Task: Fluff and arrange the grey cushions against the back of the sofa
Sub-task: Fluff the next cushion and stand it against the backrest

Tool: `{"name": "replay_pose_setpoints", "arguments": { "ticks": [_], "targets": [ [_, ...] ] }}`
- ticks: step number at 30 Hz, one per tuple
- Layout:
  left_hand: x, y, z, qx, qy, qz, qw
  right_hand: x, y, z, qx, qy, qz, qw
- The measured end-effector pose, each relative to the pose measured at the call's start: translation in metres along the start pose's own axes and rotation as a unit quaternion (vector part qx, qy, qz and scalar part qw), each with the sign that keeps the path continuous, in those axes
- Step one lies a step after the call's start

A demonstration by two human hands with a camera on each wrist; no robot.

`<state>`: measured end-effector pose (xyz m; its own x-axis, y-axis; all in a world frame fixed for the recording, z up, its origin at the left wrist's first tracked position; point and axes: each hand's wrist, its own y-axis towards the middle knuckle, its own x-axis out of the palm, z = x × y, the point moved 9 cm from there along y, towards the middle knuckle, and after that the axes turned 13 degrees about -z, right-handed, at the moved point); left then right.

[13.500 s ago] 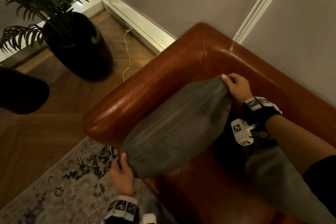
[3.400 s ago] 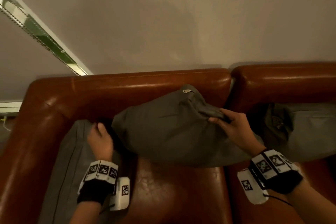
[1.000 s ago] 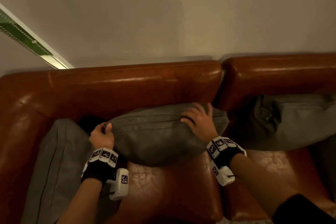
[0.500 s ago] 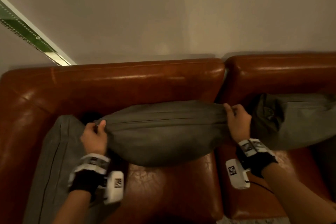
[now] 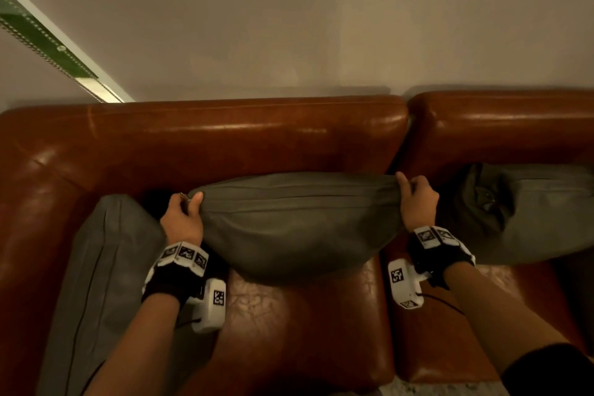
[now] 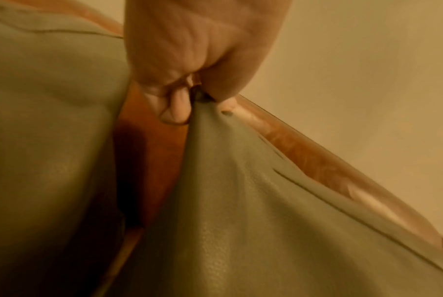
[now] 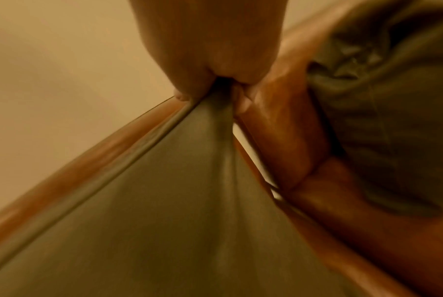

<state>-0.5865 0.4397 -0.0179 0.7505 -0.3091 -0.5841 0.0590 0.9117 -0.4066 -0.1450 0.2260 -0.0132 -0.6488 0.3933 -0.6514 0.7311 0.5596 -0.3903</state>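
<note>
A grey cushion [image 5: 295, 225] stands on edge on the brown leather sofa [image 5: 225, 138], stretched between my hands near the backrest. My left hand [image 5: 184, 212] pinches its upper left corner, seen close in the left wrist view as the left hand [image 6: 197, 88] bunching the cushion [image 6: 253, 211]. My right hand [image 5: 416, 202] grips the upper right corner; the right wrist view shows the right hand [image 7: 215, 80] clamped on the cushion [image 7: 177, 201]. A second grey cushion [image 5: 106, 283] lies along the left armrest. A third grey cushion [image 5: 527, 219] leans at the right.
A beige wall [image 5: 321, 26] rises right behind the backrest. A window strip [image 5: 48, 42] runs diagonally at the upper left. The seat [image 5: 299, 331] in front of the held cushion is bare leather, with a seam to the right seat section [image 5: 450, 331].
One second ago my right hand lay flat on the cushion top; it has since moved to the right corner and gripped it. The cushion is now pulled taut and slightly lifted between both hands.
</note>
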Motion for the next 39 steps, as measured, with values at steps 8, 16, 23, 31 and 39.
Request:
{"name": "replay_pose_setpoints", "arguments": {
  "ticks": [8, 16, 23, 31, 39],
  "targets": [
    [0.0, -0.014, -0.005, 0.034, -0.042, 0.101, 0.993, 0.081, -0.123, -0.041, -0.316, -0.342, -0.055, 0.884],
    [0.156, -0.121, -0.007, 0.411, 0.504, -0.185, 0.737, 0.168, -0.114, 0.015, -0.281, -0.546, -0.182, 0.768],
    [0.174, -0.069, 0.016, 0.332, 0.542, -0.159, 0.755, 0.16, -0.077, -0.021, -0.317, -0.539, -0.102, 0.774],
    [0.171, -0.086, -0.003, 0.331, 0.544, -0.188, 0.748, 0.159, -0.099, -0.001, -0.325, -0.535, -0.13, 0.769],
    [0.151, -0.108, 0.018, 0.319, 0.498, -0.2, 0.781, 0.143, -0.121, -0.012, -0.324, -0.468, -0.167, 0.805]
  ]
}}
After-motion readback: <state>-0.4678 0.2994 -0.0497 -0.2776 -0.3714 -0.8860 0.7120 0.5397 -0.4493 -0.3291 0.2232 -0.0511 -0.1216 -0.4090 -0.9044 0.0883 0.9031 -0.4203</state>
